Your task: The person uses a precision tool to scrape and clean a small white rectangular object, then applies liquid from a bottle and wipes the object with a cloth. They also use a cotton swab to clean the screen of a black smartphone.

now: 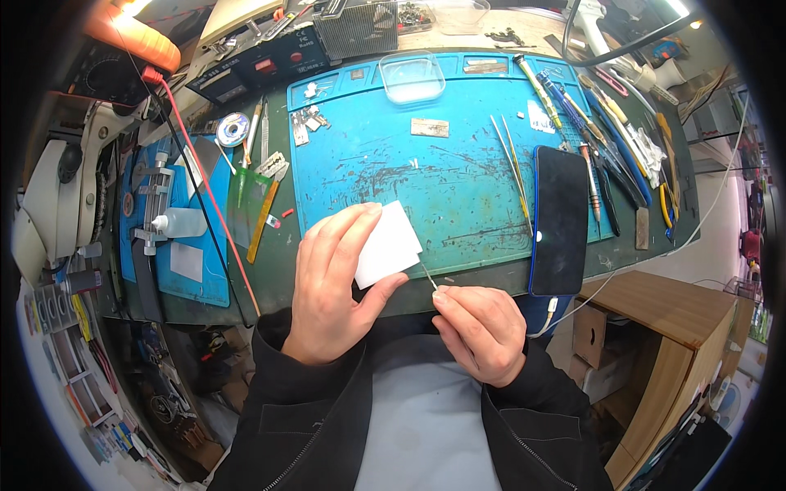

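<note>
My left hand (pixel 332 286) grips a folded white paper or flat white packet (pixel 387 241) at the front middle of the blue mat, with fingers over its left side and the thumb along its lower edge. My right hand (pixel 479 327) pinches a thin metal tool (pixel 428 272), whose far end meets the lower right corner of the white piece; its tip is hard to make out. A dark phone (pixel 558 221) with a cable lies to the right, and a pair of long tweezers (pixel 512 172) lies between it and the white piece.
The blue mat (pixel 368 180) holds a clear plastic tub (pixel 412 78), small metal parts and a row of hand tools (pixel 614 139). To the left are a solder spool (pixel 232 128), a bottle (pixel 180 222) and a red lead (pixel 213 196). A wooden cabinet (pixel 655 303) stands at right.
</note>
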`<action>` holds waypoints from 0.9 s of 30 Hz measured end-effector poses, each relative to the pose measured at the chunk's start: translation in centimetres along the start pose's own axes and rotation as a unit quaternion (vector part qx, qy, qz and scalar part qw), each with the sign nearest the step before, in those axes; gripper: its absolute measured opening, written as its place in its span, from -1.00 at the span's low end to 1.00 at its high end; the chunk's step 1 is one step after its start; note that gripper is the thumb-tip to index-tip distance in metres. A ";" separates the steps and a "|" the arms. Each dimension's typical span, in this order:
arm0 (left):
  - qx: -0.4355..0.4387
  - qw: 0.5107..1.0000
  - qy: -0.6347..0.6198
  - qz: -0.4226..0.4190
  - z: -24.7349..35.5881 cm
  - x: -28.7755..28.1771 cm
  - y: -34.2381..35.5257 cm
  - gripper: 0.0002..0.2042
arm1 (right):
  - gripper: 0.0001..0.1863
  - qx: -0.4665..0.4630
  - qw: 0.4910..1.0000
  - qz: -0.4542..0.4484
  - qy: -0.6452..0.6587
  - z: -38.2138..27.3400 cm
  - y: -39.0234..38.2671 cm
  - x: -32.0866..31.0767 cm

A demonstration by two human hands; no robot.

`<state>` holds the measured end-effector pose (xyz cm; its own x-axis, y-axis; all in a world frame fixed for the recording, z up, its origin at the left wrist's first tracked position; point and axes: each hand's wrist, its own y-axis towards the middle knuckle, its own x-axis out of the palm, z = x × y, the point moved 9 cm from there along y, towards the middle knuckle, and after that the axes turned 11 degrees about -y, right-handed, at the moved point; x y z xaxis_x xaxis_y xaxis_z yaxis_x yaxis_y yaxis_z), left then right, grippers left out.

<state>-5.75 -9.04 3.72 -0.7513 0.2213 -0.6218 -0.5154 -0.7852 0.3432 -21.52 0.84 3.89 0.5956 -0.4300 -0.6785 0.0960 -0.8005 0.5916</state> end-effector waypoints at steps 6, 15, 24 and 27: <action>0.003 1.000 0.001 0.004 0.1 0.0 0.1 -0.23 | -0.52 0.000 1.000 -0.001 0.001 0.0 0.1 0.0; -0.007 1.000 0.002 0.000 0.0 0.0 0.0 -0.23 | -0.51 0.002 1.000 -0.004 0.004 0.0 0.1 -0.1; -0.010 1.000 0.004 0.001 0.0 0.0 -0.1 -0.22 | -0.52 0.007 1.000 -0.005 0.004 0.1 0.0 -0.1; -0.007 1.000 0.003 0.001 0.0 0.0 0.0 -0.21 | -0.53 0.008 1.000 -0.005 0.003 0.1 0.2 -0.1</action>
<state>-5.73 -9.04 3.69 -0.7500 0.2170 -0.6248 -0.5082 -0.7936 0.3344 -21.66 0.70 4.04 0.5987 -0.4194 -0.6824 0.0901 -0.8113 0.5777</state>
